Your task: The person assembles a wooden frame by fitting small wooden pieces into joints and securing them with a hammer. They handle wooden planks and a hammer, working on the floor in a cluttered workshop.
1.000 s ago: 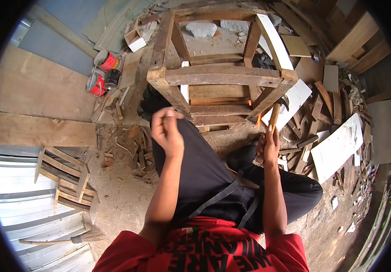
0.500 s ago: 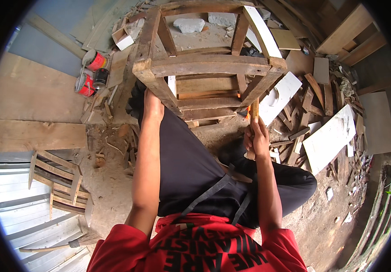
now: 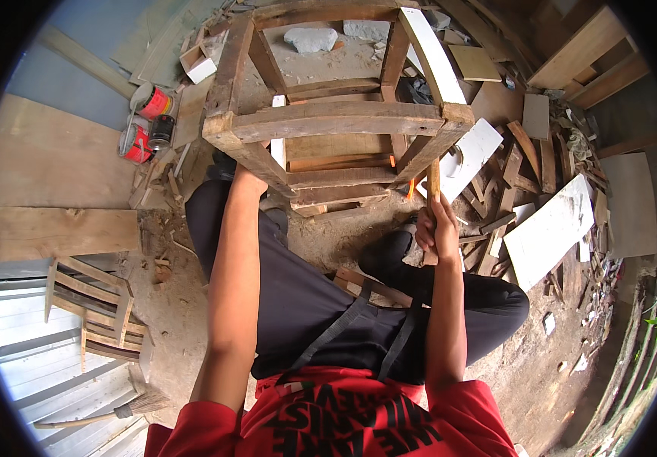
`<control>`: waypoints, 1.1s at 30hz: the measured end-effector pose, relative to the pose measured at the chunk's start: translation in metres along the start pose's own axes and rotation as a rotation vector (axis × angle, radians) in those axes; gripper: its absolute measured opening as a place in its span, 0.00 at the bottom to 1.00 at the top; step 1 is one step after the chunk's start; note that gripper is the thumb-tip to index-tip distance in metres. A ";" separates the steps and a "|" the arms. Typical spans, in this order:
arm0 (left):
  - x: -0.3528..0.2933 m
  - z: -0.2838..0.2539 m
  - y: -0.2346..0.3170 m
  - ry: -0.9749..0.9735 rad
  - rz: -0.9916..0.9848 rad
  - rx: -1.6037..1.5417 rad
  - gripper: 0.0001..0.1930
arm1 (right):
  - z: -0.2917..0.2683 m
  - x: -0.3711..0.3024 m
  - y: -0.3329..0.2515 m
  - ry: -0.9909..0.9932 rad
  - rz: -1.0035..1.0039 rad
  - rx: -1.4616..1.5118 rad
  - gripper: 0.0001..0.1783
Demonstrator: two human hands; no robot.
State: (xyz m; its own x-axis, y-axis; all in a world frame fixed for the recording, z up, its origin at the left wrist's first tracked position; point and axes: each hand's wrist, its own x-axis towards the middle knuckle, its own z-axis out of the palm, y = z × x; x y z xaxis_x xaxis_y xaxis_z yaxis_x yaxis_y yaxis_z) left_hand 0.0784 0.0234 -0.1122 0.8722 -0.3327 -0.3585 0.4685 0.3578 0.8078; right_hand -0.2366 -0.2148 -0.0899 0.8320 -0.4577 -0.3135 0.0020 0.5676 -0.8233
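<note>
A brown wooden chair or stool frame [image 3: 340,122] stands in front of me, with one white-faced rail [image 3: 431,53] at its upper right. Against its near left leg is my left hand [image 3: 249,181], its fingers hidden behind the wood. My right hand [image 3: 438,228] is closed around a wooden handle [image 3: 433,183] just below the frame's right side. The handle points up, and its upper end is hidden behind the frame, so I cannot tell the tool's kind. An orange object [image 3: 410,189] shows beside it.
Paint cans [image 3: 136,141] stand at the left. Wood offcuts [image 3: 511,179] and white boards [image 3: 553,228] litter the floor at the right. A slatted wooden piece [image 3: 103,301] and a broom [image 3: 126,407] lie at lower left. Pale stone blocks [image 3: 310,39] lie beyond the frame.
The frame has shifted slightly left in view, along with my left hand. My left leg has swung out to the left, baring more floor between my legs. My right hand keeps hold of the handle.
</note>
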 end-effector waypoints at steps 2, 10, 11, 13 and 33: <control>0.003 -0.005 -0.006 0.037 -0.095 -0.058 0.26 | -0.003 0.001 0.001 0.011 0.003 -0.042 0.21; 0.020 -0.017 -0.020 0.006 -0.048 0.013 0.20 | 0.001 0.004 0.001 0.027 0.035 -0.045 0.23; 0.020 -0.022 -0.022 0.014 -0.034 -0.053 0.19 | 0.000 -0.001 -0.001 -0.026 0.074 -0.098 0.23; 0.017 -0.016 -0.022 0.015 -0.012 -0.184 0.19 | -0.004 -0.003 0.000 -0.069 0.098 -0.128 0.23; -0.002 0.007 -0.009 0.015 -0.063 -0.106 0.25 | -0.016 0.011 0.007 -0.067 0.090 0.031 0.19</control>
State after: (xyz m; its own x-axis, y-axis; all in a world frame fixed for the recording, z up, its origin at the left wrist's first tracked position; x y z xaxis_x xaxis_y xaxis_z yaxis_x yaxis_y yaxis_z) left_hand 0.0710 0.0145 -0.1153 0.8420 -0.3452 -0.4147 0.5343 0.4266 0.7297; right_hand -0.2362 -0.2267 -0.1064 0.8650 -0.3577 -0.3518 -0.0580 0.6252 -0.7783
